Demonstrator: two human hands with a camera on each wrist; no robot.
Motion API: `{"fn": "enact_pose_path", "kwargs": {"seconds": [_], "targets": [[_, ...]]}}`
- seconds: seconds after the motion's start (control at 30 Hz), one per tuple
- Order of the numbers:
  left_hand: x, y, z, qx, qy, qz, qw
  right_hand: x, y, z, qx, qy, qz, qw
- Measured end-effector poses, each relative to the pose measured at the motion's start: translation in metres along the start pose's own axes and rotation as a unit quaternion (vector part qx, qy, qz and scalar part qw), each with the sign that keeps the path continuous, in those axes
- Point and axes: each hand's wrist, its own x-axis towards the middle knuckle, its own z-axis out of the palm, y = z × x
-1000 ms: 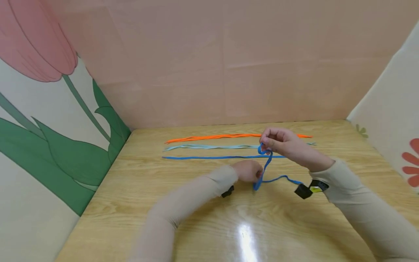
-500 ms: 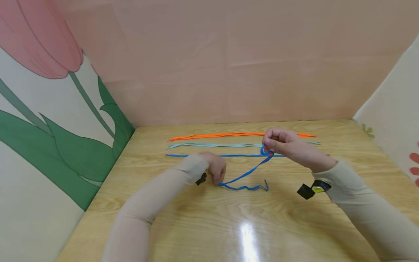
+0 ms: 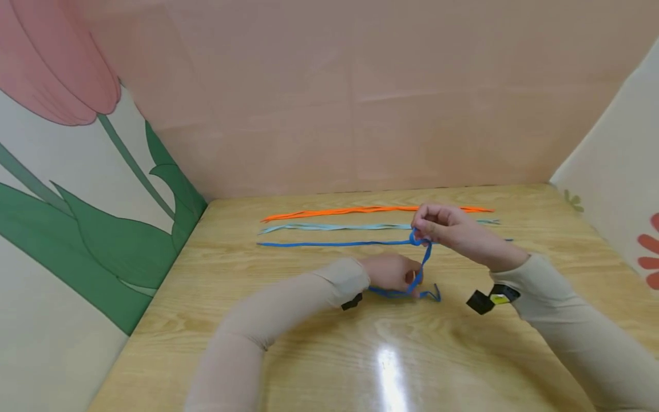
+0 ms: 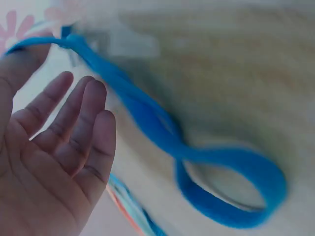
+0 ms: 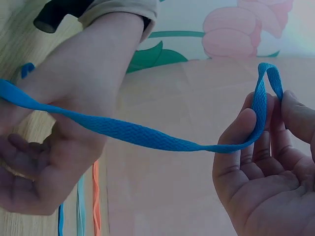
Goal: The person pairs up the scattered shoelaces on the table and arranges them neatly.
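My right hand (image 3: 445, 226), raised over the table, pinches a blue shoelace (image 5: 130, 133) between thumb and forefinger; a small loop stands up from the fingertips in the right wrist view. From there the flat lace slopes down to my left hand (image 3: 390, 271), low over the wood. In the left wrist view, the lace (image 4: 142, 110) crosses the left thumb, while the other fingers (image 4: 101, 132) are loosely bent and apart from it. A wider loop hangs beyond them. The loose end (image 3: 437, 293) lies on the table, right of the left hand.
Behind the hands, a straight blue lace (image 3: 319, 244), pale teal laces (image 3: 329, 227) and orange laces (image 3: 340, 212) lie in rows across the wooden table (image 3: 309, 366). A pink wall covering (image 3: 309, 114) rises at the back; a tulip-printed panel (image 3: 103, 240) borders the left.
My left hand drew the blue shoelace leftward, then came back to the right beneath the right hand. The right hand has stayed almost still, holding its part of the lace.
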Motion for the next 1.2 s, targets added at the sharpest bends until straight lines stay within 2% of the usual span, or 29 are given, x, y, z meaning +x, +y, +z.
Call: {"fn": "enact_pose_path", "kwargs": {"seconds": [0.07, 0.17, 0.33, 0.4, 0.47, 0.53, 0.57, 0.6, 0.67, 0.7, 0.77, 0.83, 0.87, 0.9, 0.97, 1.0, 1.03, 1.1, 1.13, 1.17, 1.2], "targets": [[0.005, 0.006, 0.006, -0.004, -0.007, -0.022, 0.9997, 0.0, 0.0, 0.0, 0.0, -0.001, -0.001, 1.0], [0.011, 0.014, 0.011, 0.023, -0.007, -0.035, 0.9991, 0.0, -0.001, 0.0, 0.0, -0.001, 0.002, 1.0], [0.012, 0.017, 0.012, 0.068, -0.004, -0.02, 0.9975, 0.0, -0.001, 0.0, 0.007, -0.007, 0.001, 1.0], [0.006, 0.013, 0.008, 0.063, 0.003, -0.013, 0.9979, 0.0, -0.001, -0.001, 0.011, -0.007, -0.006, 1.0], [-0.002, 0.005, 0.0, 0.037, 0.016, -0.014, 0.9991, -0.002, 0.001, -0.004, 0.019, -0.001, -0.016, 1.0], [-0.012, -0.004, -0.011, -0.02, 0.044, -0.022, 0.9986, -0.004, 0.004, -0.009, 0.047, 0.008, -0.031, 0.998], [-0.018, -0.01, -0.018, -0.062, 0.062, -0.03, 0.9957, -0.005, 0.006, -0.013, 0.07, 0.009, -0.041, 0.997], [-0.025, -0.015, -0.026, -0.108, 0.081, -0.039, 0.9901, -0.007, 0.008, -0.018, 0.098, 0.01, -0.051, 0.994], [-0.041, -0.028, -0.041, -0.199, 0.131, -0.059, 0.9695, -0.009, 0.013, -0.029, 0.159, 0.004, -0.078, 0.984], [-0.05, -0.036, -0.047, -0.241, 0.161, -0.065, 0.9547, -0.01, 0.015, -0.036, 0.192, 0.001, -0.094, 0.977], [-0.068, -0.054, -0.058, -0.318, 0.223, -0.077, 0.9181, -0.012, 0.021, -0.052, 0.25, -0.002, -0.131, 0.959], [-0.087, -0.071, -0.069, -0.391, 0.286, -0.095, 0.8697, -0.016, 0.027, -0.07, 0.305, 0.008, -0.165, 0.938], [-0.096, -0.08, -0.073, -0.425, 0.318, -0.103, 0.8411, -0.018, 0.032, -0.08, 0.332, 0.016, -0.181, 0.926], [-0.105, -0.089, -0.077, -0.463, 0.35, -0.107, 0.8072, -0.021, 0.037, -0.089, 0.362, 0.026, -0.194, 0.911], [-0.123, -0.106, -0.083, -0.531, 0.407, -0.121, 0.7338, -0.027, 0.048, -0.108, 0.424, 0.052, -0.21, 0.88], [-0.131, -0.113, -0.086, -0.559, 0.432, -0.125, 0.697, -0.031, 0.053, -0.117, 0.447, 0.073, -0.207, 0.867], [-0.139, -0.121, -0.088, -0.58, 0.455, -0.126, 0.664, -0.035, 0.06, -0.126, 0.459, 0.094, -0.203, 0.86], [-0.155, -0.135, -0.09, -0.612, 0.487, -0.124, 0.6104, -0.043, 0.073, -0.14, 0.473, 0.136, -0.187, 0.85], [-0.161, -0.14, -0.09, -0.623, 0.5, -0.124, 0.5885, -0.047, 0.079, -0.146, 0.468, 0.155, -0.175, 0.852], [-0.167, -0.144, -0.09, -0.63, 0.508, -0.125, 0.5737, -0.051, 0.084, -0.152, 0.467, 0.165, -0.162, 0.854], [-0.172, -0.148, -0.09, -0.636, 0.514, -0.126, 0.5621, -0.055, 0.09, -0.157, 0.451, 0.176, -0.151, 0.862]]}}
